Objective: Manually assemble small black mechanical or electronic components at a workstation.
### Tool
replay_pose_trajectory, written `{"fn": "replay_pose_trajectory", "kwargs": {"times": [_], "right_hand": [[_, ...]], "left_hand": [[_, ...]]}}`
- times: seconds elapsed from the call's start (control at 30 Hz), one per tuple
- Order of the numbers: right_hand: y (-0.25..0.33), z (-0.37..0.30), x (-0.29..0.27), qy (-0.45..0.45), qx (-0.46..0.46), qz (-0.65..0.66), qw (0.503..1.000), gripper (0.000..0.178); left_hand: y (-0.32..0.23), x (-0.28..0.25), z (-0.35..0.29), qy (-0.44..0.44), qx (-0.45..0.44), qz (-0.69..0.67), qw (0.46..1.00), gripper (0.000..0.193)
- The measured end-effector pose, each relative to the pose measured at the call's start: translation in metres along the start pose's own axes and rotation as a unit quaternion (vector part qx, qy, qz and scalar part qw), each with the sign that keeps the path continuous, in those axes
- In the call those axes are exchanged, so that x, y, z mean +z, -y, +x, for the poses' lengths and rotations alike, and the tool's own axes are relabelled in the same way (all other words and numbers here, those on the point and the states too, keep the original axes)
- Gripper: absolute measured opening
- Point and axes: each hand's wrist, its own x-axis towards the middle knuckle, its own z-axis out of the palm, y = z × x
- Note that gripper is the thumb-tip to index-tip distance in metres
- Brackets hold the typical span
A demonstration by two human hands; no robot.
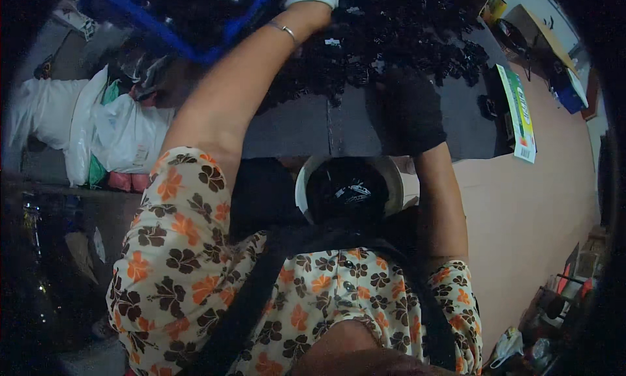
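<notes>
We see a dark table [290,133] across the upper middle, small black pieces [391,37] spread at top centre, our gloved right hand [412,112] just below, fingers too dark to tell; our left fingers are out of sight.

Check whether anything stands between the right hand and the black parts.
Nothing visible does. The gloved right hand is over the table, at the near edge of the black parts. It is too dark there to tell whether they touch.
</notes>
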Motion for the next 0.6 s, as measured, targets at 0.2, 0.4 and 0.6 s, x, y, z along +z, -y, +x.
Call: {"fn": "replay_pose_trajectory", "kwargs": {"times": [0.2, 0.4, 0.6], "right_hand": [[0.009, 0.001, -0.007, 0.001, 0.012, -0.061, 0.998, 0.031], [0.004, -0.004, -0.004, -0.028, 0.004, -0.046, 0.999, 0.031], [0.003, -0.003, -0.003, 0.021, -0.052, -0.034, 0.998, 0.027]], "left_hand": [[0.045, 0.010, 0.006, 0.005, -0.146, -0.205, 0.968, 0.032], [0.051, 0.018, -0.079, -0.009, 0.002, -0.647, 0.763, 0.027], [0.038, 0.017, -0.128, 0.071, 0.130, -0.790, 0.595, 0.034]]}}
